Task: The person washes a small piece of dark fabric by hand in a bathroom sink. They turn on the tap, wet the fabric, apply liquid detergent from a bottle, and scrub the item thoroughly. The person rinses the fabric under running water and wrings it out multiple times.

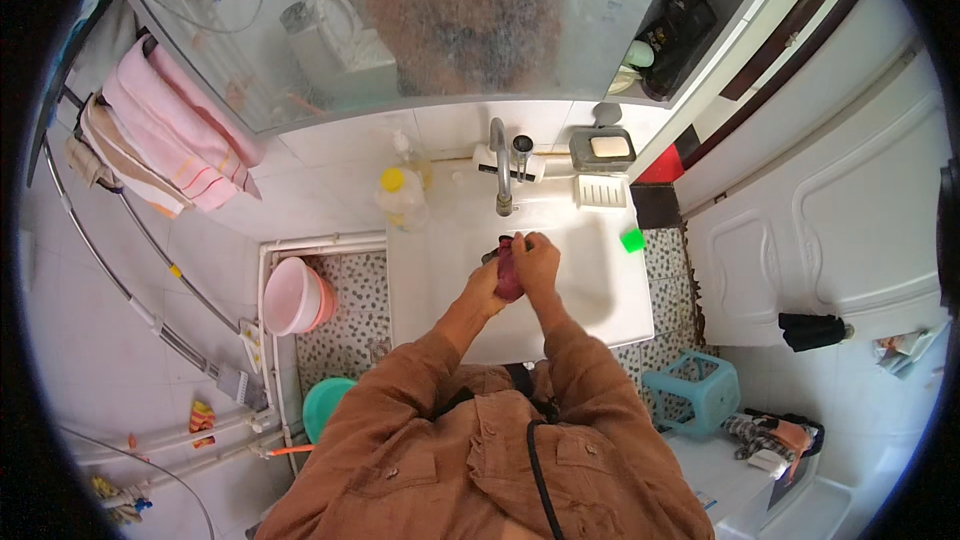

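Over the white sink (pixel 580 310), both my hands are closed on one dark red, rounded thing (pixel 510 280). Whether it is a cloth, a pouch or something firmer, I cannot make out. My left hand (pixel 486 286) grips its left side, and a dark edge shows by the fingers. My right hand (pixel 538 262) curls over its upper right, with fingertips pressed on its top. Just beyond the hands, the curved metal faucet (pixel 502 165) reaches over the basin. I cannot tell whether water is running.
A clear bottle with a yellow cap (pixel 392 180) stands at the sink's back left. Right of the faucet are a grey soap box (pixel 590 162), a white soap dish (pixel 600 192) and a green block (pixel 632 240). Pink basins (pixel 292 296) and a blue stool (pixel 690 390) flank the sink.
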